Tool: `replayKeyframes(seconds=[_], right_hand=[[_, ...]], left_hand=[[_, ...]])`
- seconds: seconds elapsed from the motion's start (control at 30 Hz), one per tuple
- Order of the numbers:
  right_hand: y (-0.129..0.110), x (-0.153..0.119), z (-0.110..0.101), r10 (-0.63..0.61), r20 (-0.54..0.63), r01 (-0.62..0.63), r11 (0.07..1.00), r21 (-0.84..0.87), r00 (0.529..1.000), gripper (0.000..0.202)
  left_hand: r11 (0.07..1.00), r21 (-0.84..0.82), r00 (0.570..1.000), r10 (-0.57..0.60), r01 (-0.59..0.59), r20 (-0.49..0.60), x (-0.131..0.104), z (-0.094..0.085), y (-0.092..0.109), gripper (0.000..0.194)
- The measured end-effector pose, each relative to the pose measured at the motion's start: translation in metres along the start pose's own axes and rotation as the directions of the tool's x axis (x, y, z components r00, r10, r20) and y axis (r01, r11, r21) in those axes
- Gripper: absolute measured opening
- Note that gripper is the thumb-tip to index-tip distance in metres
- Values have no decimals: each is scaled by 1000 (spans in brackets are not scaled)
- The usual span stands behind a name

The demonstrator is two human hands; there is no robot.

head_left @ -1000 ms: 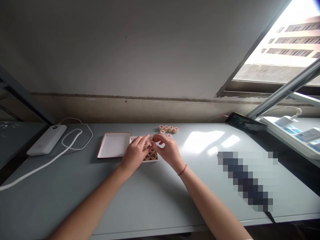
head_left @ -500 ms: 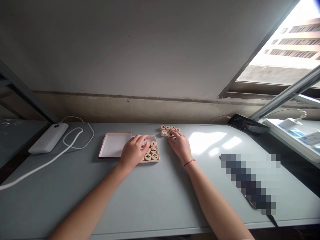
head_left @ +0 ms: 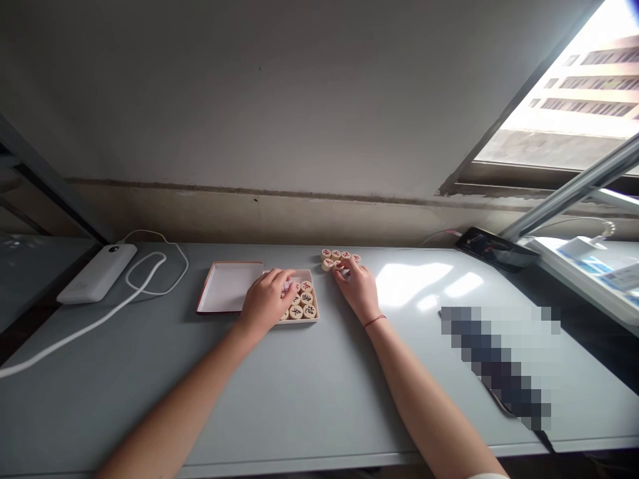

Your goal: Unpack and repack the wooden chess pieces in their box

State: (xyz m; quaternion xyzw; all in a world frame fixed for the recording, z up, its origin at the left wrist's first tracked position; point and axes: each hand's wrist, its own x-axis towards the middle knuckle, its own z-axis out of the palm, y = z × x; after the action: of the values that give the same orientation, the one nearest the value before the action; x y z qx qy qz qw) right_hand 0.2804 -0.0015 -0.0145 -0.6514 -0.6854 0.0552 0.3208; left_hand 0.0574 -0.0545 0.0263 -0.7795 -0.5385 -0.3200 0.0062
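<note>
Right of the box [head_left: 303, 321], my right hand [head_left: 359, 290] pinched a piece [head_left: 337, 265] best released flat, I judged, though I couldn't tell remotely what my left hand [head_left: 266, 297] held.

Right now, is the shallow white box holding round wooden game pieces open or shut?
Open: round wooden pieces marked in red or black show inside the shallow white box, though the left hand hides part of it.

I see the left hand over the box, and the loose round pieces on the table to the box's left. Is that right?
Not quite: the head view shows the loose round pieces to the box's right. The left hand is indeed over the box.
</note>
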Motion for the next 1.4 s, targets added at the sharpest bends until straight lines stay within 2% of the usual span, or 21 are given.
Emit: replayKeyframes(seconds=[0.3, 0.5, 0.6, 0.7, 0.77, 0.87, 0.93, 1.0, 1.27, 1.4], right_hand=[[-4, 2, 2, 28, -42, -28, 1000, 1, 999, 14], [1, 2, 4, 23, -31, -23, 1000, 8, 999, 14], [-3, 0, 0, -34, -102, 38, 999, 38, 994, 18], [-19, -6, -9, -123, -171, 146, 981, 130, 978, 21], [-36, -11, -13, -188, -92, 206, 943, 260, 978, 23], [-56, -19, -15, -288, 110, 226, 895, 383, 951, 24], [-63, -23, -12, -323, 187, 233, 893, 385, 928, 23], [-66, -25, -8, -333, 209, 236, 893, 383, 919, 23], [-66, -27, -4, -318, 161, 231, 884, 406, 934, 22], [-67, -26, -12, -264, 86, 193, 857, 479, 961, 18]], left_hand=[[999, -31, 998, -30, 32, 50, 0, 1, 2, 21], [995, 52, 991, -93, 88, 98, 0, 0, 4, 20], [986, 124, 976, -133, 112, 175, 1, 1, 6, 22], [970, 207, 950, -176, 124, 257, 2, 1, 8, 29], [963, 241, 934, -193, 122, 299, 3, 1, 10, 34], [960, 252, 919, -207, 124, 335, 6, -1, 12, 36], [960, 243, 915, -221, 142, 339, 7, -1, 12, 36], [961, 223, 914, -233, 164, 333, 8, 0, 12, 36], [973, 92, 938, -230, 213, 259, 8, 4, 10, 20], [980, -12, 968, -195, 199, 155, 9, -1, 11, 14]])
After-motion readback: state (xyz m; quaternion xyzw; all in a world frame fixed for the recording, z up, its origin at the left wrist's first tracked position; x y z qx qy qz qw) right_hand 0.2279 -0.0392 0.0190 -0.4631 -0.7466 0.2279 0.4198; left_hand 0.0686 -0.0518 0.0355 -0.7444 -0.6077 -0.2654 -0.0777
